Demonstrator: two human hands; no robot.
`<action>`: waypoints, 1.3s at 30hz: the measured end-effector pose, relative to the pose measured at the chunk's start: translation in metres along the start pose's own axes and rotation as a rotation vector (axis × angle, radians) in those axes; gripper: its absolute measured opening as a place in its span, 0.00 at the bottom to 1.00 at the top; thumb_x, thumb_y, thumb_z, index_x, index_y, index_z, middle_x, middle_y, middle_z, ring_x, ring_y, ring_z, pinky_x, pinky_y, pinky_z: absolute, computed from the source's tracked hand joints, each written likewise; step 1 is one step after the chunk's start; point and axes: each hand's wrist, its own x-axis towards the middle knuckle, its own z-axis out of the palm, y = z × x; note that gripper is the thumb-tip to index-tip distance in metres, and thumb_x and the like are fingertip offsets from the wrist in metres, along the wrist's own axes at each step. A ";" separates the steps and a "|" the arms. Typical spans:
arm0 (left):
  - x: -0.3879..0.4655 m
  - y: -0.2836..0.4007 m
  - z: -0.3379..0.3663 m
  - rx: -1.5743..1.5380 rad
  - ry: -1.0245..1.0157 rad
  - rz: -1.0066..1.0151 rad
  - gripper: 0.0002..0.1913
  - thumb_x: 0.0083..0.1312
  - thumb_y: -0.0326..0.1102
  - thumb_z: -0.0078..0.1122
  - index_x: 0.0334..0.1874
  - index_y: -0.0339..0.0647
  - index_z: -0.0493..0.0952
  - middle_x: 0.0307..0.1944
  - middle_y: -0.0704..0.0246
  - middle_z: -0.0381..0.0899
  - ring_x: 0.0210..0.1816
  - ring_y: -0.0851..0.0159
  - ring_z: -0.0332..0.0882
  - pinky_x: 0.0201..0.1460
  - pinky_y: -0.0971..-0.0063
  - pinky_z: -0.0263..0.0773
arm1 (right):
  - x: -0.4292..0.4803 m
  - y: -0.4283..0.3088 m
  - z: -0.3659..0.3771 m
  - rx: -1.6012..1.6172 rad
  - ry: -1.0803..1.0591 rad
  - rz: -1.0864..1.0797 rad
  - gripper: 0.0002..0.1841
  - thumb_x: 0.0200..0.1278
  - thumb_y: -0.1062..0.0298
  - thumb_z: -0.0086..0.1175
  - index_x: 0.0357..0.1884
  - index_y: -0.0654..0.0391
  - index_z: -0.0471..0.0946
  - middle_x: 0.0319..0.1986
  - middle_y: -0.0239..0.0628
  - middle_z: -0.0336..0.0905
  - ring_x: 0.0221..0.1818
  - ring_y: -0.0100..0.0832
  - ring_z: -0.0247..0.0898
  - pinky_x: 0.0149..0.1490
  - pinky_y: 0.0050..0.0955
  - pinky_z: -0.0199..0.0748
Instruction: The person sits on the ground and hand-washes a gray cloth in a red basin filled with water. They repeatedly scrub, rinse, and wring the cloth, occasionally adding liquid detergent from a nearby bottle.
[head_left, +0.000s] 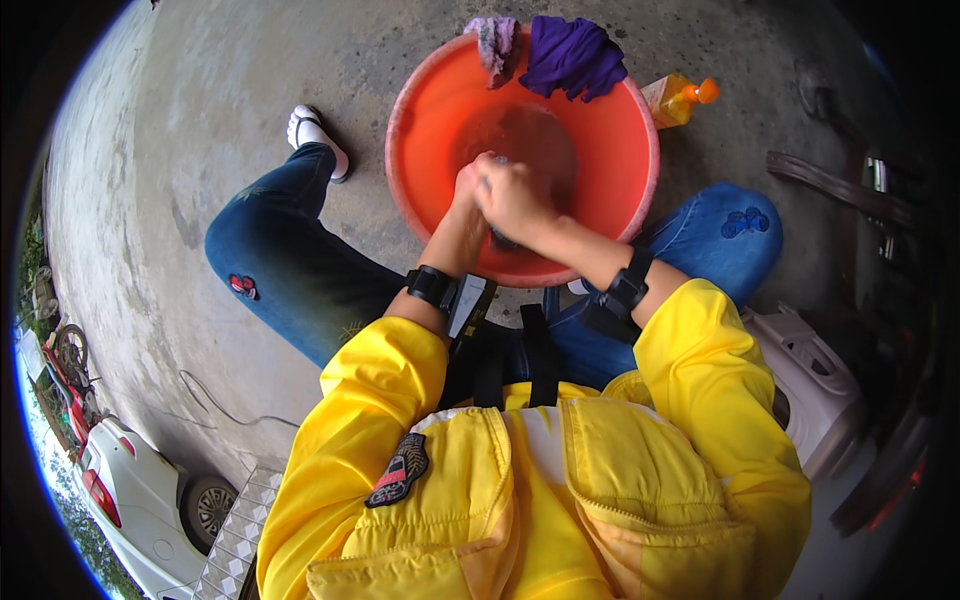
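Note:
Both my hands are together over an orange-red plastic basin (622, 187) that stands between my knees. My left hand (470, 184) presses against my right hand (516, 196), fingers curled inward. Whether they grip anything between them is hidden. Dark, murky water (544, 131) lies in the bottom of the basin. Something dark (504, 240) shows below my wrists, too covered to identify. Over the far rim hang a purple cloth (574, 56) and a pale, mottled cloth (495, 45).
An amber pump bottle (671, 101) with an orange top stands right of the basin on the concrete floor (187, 172). Beside my right leg is a beige plastic stool (806, 375). A cable (225, 412) lies at left, with a white car (139, 502) and a red motorcycle (71, 390) beyond.

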 end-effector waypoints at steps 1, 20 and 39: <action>-0.001 -0.001 0.000 -0.016 -0.028 0.036 0.18 0.70 0.48 0.42 0.44 0.40 0.73 0.36 0.62 0.78 0.37 0.61 0.76 0.41 0.65 0.73 | 0.004 0.008 0.003 0.128 0.223 -0.074 0.10 0.61 0.65 0.50 0.31 0.62 0.77 0.22 0.54 0.77 0.28 0.50 0.77 0.34 0.43 0.73; -0.033 0.029 0.036 0.010 -0.061 0.027 0.19 0.71 0.50 0.42 0.41 0.41 0.75 0.35 0.66 0.81 0.35 0.64 0.79 0.42 0.67 0.74 | 0.028 0.039 -0.036 0.343 -0.225 0.650 0.21 0.63 0.50 0.53 0.33 0.64 0.78 0.29 0.38 0.79 0.31 0.29 0.74 0.39 0.29 0.71; -0.023 0.043 0.023 0.155 0.045 0.116 0.17 0.66 0.46 0.55 0.39 0.35 0.77 0.31 0.63 0.80 0.30 0.63 0.79 0.34 0.69 0.76 | 0.022 -0.006 -0.059 0.086 -0.275 0.004 0.12 0.60 0.60 0.57 0.32 0.58 0.74 0.33 0.43 0.78 0.37 0.38 0.77 0.43 0.31 0.70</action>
